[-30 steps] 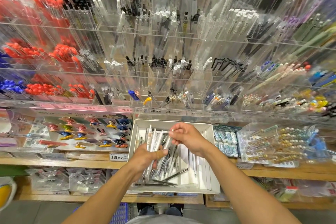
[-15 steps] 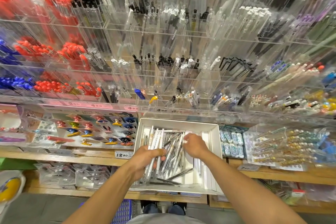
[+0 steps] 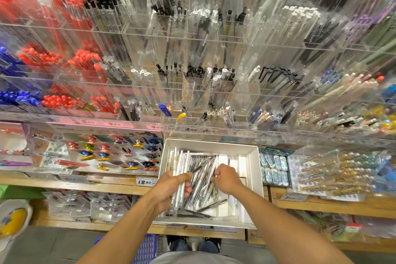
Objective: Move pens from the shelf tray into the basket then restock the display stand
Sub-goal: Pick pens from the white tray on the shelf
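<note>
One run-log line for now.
left hand: grips pen bundle | right hand: pinching pens | white cardboard tray: on shelf

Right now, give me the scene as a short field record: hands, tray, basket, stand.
left hand: grips a bunch of pens over the tray
right hand: in the tray, fingers curled on pens
tray: white, on the wooden shelf, still holds many pens
basket: blue, on the floor below the shelf, mostly hidden by the left arm
stand: clear acrylic tiers above the tray, stocked with pens
</note>
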The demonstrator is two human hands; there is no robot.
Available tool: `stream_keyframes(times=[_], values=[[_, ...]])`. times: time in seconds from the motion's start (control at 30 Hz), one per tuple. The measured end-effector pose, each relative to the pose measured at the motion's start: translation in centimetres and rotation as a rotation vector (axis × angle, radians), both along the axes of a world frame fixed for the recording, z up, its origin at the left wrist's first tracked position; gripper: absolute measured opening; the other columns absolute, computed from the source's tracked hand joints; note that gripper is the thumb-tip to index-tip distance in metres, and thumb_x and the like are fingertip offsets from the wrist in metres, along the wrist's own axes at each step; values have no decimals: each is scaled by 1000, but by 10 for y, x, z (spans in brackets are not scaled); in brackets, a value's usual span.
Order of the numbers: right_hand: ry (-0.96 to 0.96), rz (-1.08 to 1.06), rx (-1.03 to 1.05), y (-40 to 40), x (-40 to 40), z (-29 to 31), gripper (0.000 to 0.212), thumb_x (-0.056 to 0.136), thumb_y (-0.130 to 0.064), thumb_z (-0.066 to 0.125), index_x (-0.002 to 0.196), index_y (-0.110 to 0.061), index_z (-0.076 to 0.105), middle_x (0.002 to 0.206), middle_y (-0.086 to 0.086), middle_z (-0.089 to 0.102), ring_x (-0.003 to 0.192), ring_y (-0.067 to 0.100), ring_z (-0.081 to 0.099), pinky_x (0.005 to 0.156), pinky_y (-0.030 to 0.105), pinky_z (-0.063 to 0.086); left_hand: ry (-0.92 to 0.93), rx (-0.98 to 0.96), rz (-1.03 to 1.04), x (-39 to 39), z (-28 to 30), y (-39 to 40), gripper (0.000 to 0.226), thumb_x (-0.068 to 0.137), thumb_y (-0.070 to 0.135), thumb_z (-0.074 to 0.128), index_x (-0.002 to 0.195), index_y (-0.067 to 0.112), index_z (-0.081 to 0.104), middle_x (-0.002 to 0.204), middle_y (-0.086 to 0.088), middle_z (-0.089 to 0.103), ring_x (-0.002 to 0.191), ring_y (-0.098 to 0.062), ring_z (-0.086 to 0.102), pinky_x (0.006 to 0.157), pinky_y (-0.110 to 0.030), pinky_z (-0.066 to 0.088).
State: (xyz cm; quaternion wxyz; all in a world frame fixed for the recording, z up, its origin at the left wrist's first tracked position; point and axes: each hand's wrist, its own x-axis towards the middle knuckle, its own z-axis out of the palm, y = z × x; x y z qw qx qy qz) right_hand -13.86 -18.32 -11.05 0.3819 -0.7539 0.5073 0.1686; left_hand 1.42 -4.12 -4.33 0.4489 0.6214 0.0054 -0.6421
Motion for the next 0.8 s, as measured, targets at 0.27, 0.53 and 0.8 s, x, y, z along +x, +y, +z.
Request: stream_keyframes(times=[0.27,0.53,0.8], values=[[-370,-234,295,-8,-7,38,8,91,-11,66,97,-15,64,88,6,68,76,15,66,80,32,58,-107,24,-58,-1,-1,3,45,86,18,73,118,-7,53,64,-5,63,66,-17,59,75,-21,52],[-744,-365,579,-15,16,83,13,90,1,62,102,-3,65,69,3,67,62,11,64,63,21,53,-103,-55,-81,-2,2,-7,76,55,28,94,116,1,56,97,-2,74,99,-26,64,83,-33,50],[-693,-493,527,-15,16,68,19,93,-6,62,112,-4,63,89,9,70,69,16,66,67,26,56,-35,-53,-109,0,12,-2,84,59,34,90,126,8,47,68,-4,69,83,-20,63,105,-46,39]])
